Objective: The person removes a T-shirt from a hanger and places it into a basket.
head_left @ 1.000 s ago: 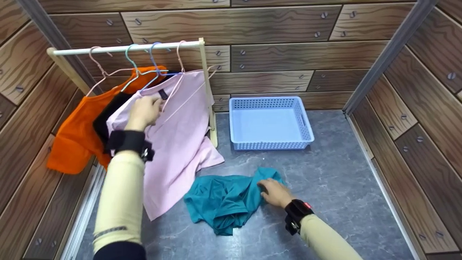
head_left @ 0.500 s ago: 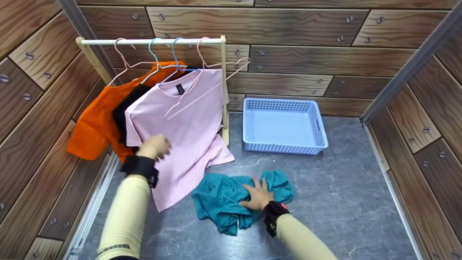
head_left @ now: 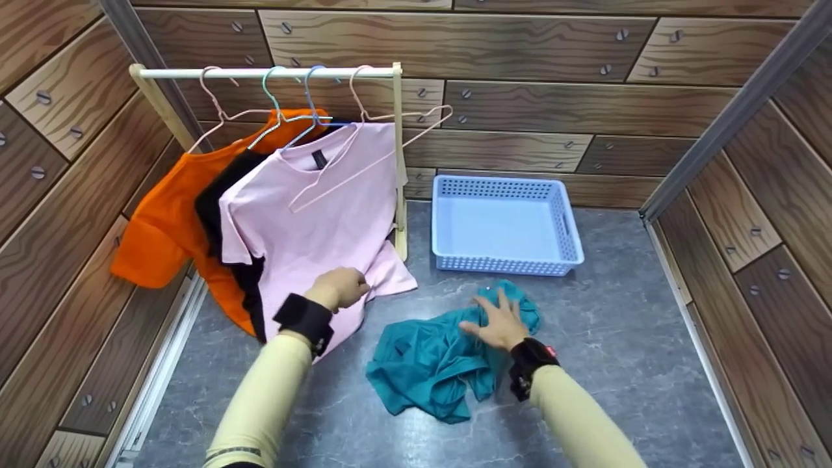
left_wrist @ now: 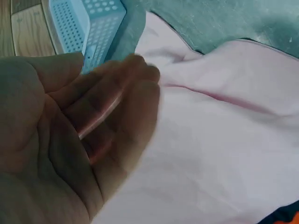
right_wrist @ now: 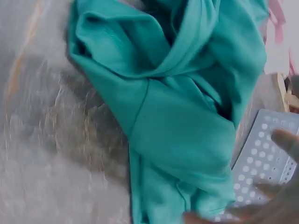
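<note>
A crumpled teal garment [head_left: 422,367] lies on the grey floor. My right hand [head_left: 502,326] is over its far right part, fingers spread; in the right wrist view the fingers [right_wrist: 285,142] appear at the edge, beside the cloth. My left hand [head_left: 339,287] is in front of the lower part of a pink T-shirt [head_left: 318,227], which hangs from a blue hanger [head_left: 310,91]. In the left wrist view that hand's fingers [left_wrist: 135,107] bend loosely with nothing in the palm. A bare pink hanger [head_left: 353,88] hangs askew at the rail's right end.
The clothes rack [head_left: 247,73] stands at the back left, also bearing an orange shirt [head_left: 153,253] and a black garment [head_left: 221,188]. A blue perforated basket [head_left: 497,224] sits on the floor to its right. Wood-patterned walls enclose the floor [head_left: 624,312] on three sides.
My left hand has come down from the pink T-shirt's neck and bare hanger, toward the teal garment. My right hand has shifted over the teal garment, whose right part now lies closer to the basket.
</note>
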Available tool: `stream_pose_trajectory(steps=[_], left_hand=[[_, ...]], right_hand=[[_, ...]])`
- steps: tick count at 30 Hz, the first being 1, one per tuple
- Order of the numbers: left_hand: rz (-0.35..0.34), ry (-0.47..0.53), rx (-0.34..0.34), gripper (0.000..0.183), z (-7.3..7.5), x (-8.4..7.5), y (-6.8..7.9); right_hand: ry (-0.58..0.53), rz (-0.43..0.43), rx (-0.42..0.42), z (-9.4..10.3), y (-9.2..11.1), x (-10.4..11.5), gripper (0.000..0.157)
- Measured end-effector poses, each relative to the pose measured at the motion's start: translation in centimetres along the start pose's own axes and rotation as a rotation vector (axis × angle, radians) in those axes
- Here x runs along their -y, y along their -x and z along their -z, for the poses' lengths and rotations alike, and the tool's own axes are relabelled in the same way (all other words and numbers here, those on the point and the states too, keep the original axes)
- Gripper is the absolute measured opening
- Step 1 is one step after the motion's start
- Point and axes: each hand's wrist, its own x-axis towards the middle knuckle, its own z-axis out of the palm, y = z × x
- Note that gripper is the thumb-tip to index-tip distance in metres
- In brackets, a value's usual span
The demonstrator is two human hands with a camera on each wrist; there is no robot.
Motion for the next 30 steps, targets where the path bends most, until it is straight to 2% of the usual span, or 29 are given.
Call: stream_pose_trajectory(steps=[3, 6, 9, 13, 16, 19, 22, 25, 30], left_hand=[[0.013, -0.118, -0.055, 0.030, -0.9, -1.2, -0.4], [0.008, -0.127, -0.047, 0.031, -1.6, -2.2, -0.8], [0.004, -0.134, -0.029, 0.032, -2.2, -2.6, -1.0], [0.020, -0.156, -0.023, 0.031, -2.3, -2.7, -1.0], [0.018, -0.144, -0.019, 0.031, -2.1, -2.7, -0.9], [0.009, -0.122, -0.013, 0.030, -1.8, -2.8, -0.9], [0.008, -0.118, -0.005, 0.031, -1.7, -2.7, -0.8], [0.020, -0.127, -0.007, 0.031, -1.6, -2.6, -0.7], [0.007, -0.126, -0.022, 0.030, -1.2, -3.1, -0.3]], right_hand=[[-0.040, -0.163, 0.074, -1.2, 0.6, 0.7, 0.089], [0.013, -0.222, 0.115, -3.5, 0.8, 1.3, 0.095], [0.107, -0.205, 0.064, -5.8, 0.6, 1.5, 0.089], [0.166, -0.141, -0.029, -6.9, 0.1, 1.5, 0.064], [0.175, -0.077, -0.080, -6.2, -0.1, 1.1, 0.046], [0.130, 0.013, -0.139, -4.8, -0.1, 0.3, 0.036], [0.032, 0.093, -0.172, -3.3, -0.1, -0.7, 0.039], [-0.059, 0.116, -0.166, -1.6, -0.2, -1.3, 0.042], [-0.094, 0.133, -0.215, 2.6, -1.0, -1.2, 0.038]])
